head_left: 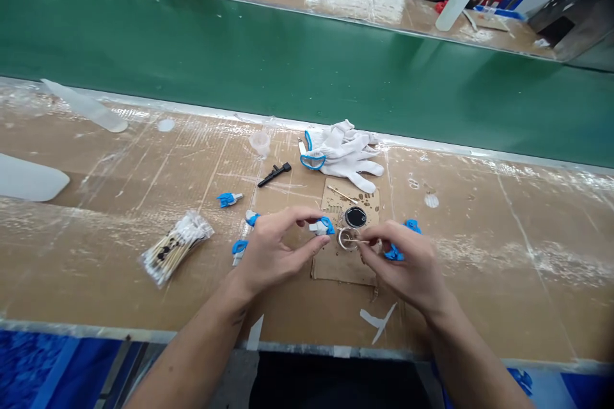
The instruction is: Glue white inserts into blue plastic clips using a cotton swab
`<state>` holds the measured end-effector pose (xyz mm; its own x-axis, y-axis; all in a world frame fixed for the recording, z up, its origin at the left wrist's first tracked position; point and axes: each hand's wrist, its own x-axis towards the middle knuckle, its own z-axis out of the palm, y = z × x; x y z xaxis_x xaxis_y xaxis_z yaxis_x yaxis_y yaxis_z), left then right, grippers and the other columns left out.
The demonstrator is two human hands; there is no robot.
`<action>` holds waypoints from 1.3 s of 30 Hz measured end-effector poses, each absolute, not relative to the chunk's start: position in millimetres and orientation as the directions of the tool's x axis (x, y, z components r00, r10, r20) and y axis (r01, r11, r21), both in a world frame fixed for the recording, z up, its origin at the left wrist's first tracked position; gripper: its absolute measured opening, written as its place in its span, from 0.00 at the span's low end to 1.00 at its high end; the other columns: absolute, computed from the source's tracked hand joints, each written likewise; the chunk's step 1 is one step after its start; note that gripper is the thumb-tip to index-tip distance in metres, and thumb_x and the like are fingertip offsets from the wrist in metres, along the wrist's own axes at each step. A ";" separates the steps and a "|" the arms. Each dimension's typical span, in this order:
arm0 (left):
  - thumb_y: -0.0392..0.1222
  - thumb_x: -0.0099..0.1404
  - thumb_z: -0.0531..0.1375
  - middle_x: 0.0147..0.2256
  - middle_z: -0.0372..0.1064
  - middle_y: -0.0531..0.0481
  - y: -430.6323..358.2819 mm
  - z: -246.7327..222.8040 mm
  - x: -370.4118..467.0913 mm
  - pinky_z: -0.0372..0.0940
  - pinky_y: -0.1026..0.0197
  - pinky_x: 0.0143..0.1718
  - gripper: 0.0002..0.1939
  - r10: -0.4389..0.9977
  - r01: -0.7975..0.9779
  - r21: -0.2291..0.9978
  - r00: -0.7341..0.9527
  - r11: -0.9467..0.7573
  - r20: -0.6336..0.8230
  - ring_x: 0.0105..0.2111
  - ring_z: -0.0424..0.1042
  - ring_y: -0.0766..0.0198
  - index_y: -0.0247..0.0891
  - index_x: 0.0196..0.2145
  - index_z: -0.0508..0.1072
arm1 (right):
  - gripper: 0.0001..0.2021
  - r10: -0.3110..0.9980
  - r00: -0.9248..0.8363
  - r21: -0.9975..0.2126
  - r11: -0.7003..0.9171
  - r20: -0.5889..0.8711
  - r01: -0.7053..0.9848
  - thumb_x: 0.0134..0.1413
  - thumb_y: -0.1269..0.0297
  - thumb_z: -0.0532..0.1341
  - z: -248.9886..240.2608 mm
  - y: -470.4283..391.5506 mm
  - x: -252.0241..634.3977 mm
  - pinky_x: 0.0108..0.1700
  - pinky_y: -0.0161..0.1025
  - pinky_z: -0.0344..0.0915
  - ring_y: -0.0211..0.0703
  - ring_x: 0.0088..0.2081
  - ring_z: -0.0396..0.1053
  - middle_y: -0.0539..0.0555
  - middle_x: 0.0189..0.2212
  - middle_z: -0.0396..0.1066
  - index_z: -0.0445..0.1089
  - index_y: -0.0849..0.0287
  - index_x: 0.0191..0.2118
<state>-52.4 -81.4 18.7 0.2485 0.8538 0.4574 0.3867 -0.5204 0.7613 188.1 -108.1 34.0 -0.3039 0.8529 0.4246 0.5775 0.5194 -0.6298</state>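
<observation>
Between thumb and fingers, my left hand (278, 246) pinches a small blue and grey plastic part (322, 226). My right hand (403, 262) is closed on a thin cotton swab (357, 241), its tip over a small clear cup (346, 246). Just behind that cup stands another one with black liquid (355, 216). Both cups rest on a stained cardboard piece (336, 268), where another swab (341, 193) lies at the back. More blue and grey parts (229, 199) lie left of my left hand, and blue parts (394, 253) show beside my right hand, partly covered by it.
White gloves (343, 153) with blue cuffs lie behind the cups, near a black plastic piece (275, 174). A bag of swabs (176, 246) is at left. Beyond runs a green belt (268, 57); across it, two people handle red parts near a white bottle (459, 1).
</observation>
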 end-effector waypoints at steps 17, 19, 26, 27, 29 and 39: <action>0.32 0.56 0.72 0.36 0.84 0.47 -93.5 20.2 -32.1 0.78 0.60 0.39 0.13 0.870 0.151 0.862 0.187 -0.483 0.455 0.33 0.83 0.61 0.38 0.40 0.79 | 0.12 0.894 0.034 -0.881 0.433 0.447 0.192 0.56 0.80 0.67 69.0 -112.4 171.0 0.29 0.37 0.71 0.40 0.31 0.75 0.49 0.31 0.77 0.71 0.54 0.37; 0.31 0.56 0.72 0.37 0.84 0.47 -94.0 20.3 -31.9 0.78 0.60 0.40 0.14 0.870 0.140 0.864 0.188 -0.484 0.457 0.34 0.83 0.61 0.38 0.40 0.79 | 0.12 0.888 0.019 -0.871 0.446 0.459 0.206 0.56 0.80 0.67 67.6 -111.6 170.6 0.29 0.37 0.70 0.40 0.31 0.75 0.49 0.31 0.77 0.71 0.54 0.37; 0.30 0.56 0.73 0.36 0.84 0.46 -93.7 23.7 -31.8 0.78 0.60 0.39 0.14 0.860 0.144 0.856 0.211 -0.497 0.464 0.34 0.84 0.59 0.37 0.40 0.80 | 0.11 0.871 -0.065 -0.824 0.483 0.487 0.296 0.57 0.79 0.66 67.8 -109.9 170.8 0.29 0.41 0.68 0.42 0.30 0.75 0.48 0.29 0.75 0.71 0.53 0.36; 0.30 0.56 0.73 0.36 0.84 0.46 -93.6 23.9 -31.7 0.78 0.60 0.38 0.13 0.858 0.145 0.854 0.213 -0.500 0.467 0.34 0.84 0.59 0.37 0.39 0.80 | 0.11 0.869 -0.079 -0.821 0.489 0.489 0.294 0.57 0.79 0.66 68.3 -110.1 171.1 0.29 0.41 0.68 0.42 0.30 0.74 0.49 0.28 0.75 0.71 0.53 0.36; 0.31 0.56 0.73 0.35 0.84 0.46 -93.5 23.6 -31.7 0.77 0.60 0.38 0.13 0.853 0.143 0.849 0.220 -0.508 0.473 0.34 0.83 0.59 0.37 0.39 0.80 | 0.11 0.858 -0.092 -0.812 0.509 0.505 0.286 0.57 0.79 0.66 69.2 -110.8 171.4 0.29 0.41 0.69 0.42 0.30 0.74 0.49 0.28 0.75 0.72 0.53 0.37; 0.31 0.57 0.71 0.36 0.84 0.45 -93.6 21.9 -32.2 0.78 0.59 0.38 0.12 0.846 0.159 0.840 0.239 -0.518 0.477 0.35 0.84 0.59 0.37 0.40 0.79 | 0.13 0.842 -0.114 -0.801 0.538 0.528 0.264 0.55 0.81 0.66 68.8 -112.0 171.3 0.32 0.41 0.72 0.42 0.31 0.75 0.48 0.30 0.76 0.74 0.53 0.38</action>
